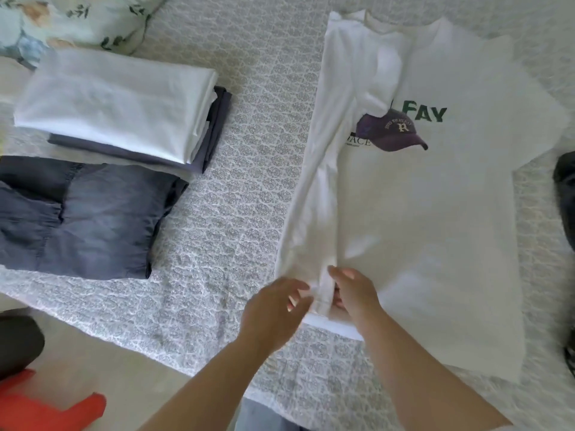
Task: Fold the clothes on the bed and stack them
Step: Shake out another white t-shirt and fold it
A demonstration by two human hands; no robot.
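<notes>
A white T-shirt with a purple cap print and green letters lies spread on the bed, its left side folded over toward the middle. My left hand and my right hand meet at the bottom hem of that folded strip, fingers curled around the cloth edge. At the left lies a stack of folded clothes, white on top of dark blue-grey. A folded blue denim garment lies just in front of that stack.
The bed cover is white with a grey floral print. A floral pillow sits at the far left. A dark garment pokes in at the right edge. An orange object and a dark item are on the floor at lower left.
</notes>
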